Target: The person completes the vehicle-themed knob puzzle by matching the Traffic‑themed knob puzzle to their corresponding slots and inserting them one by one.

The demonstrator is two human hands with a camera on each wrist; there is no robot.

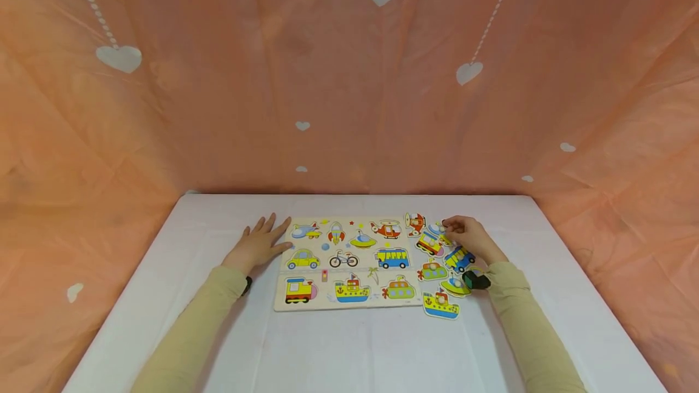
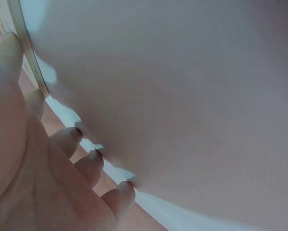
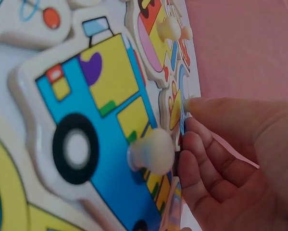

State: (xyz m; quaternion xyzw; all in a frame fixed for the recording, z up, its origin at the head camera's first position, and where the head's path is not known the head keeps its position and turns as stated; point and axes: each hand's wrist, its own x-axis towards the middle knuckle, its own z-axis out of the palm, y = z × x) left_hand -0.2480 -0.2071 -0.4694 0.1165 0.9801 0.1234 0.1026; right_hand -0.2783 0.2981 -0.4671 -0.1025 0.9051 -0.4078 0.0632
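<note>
A wooden peg puzzle board (image 1: 280, 287) with pictured vehicles lies on the white table. My left hand (image 1: 261, 244) lies with spread, straight fingers at the board's upper left edge; the left wrist view shows the thumb against that edge. At the right, my right hand (image 1: 471, 236) pinches a blue and yellow airplane piece (image 1: 435, 228) among the loose pieces, thumb at its knob. Nearest that hand are a blue bus piece (image 3: 103, 130) with a round wooden knob and a train piece (image 1: 429, 244). The airplane piece is partly hidden by the fingers.
Close along the board's right side lie a helicopter piece (image 1: 415, 224), a submarine piece (image 1: 433, 270), a flying saucer piece (image 1: 455, 285) and a ship piece (image 1: 440, 306). Some overlap. A pink curtain (image 1: 349, 108) with white hearts hangs behind the table.
</note>
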